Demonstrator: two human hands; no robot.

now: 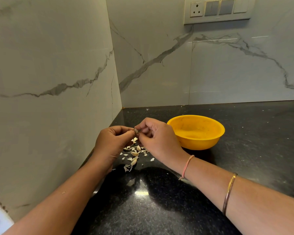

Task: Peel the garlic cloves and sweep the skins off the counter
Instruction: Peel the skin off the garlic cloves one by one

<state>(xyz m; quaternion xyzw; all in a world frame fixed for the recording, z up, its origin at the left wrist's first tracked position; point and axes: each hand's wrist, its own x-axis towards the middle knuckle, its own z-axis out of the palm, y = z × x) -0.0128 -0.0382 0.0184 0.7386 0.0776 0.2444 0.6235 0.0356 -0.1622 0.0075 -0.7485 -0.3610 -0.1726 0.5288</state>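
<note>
Black granite counter (244, 150), papery skins (134, 155) scattered beside a yellow bowl (196, 132). Above them the left hand (111, 143) and right hand (157, 138) both pinch one garlic clove (136, 130) at the fingertips. It looks small and firm, likely slick once bared, so hold its ends while the brittle skin tears.

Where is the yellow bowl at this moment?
In the head view the yellow bowl sits on the black counter, right of centre, just beside the right hand pinching a garlic clove, with scattered garlic skins further left.
</note>
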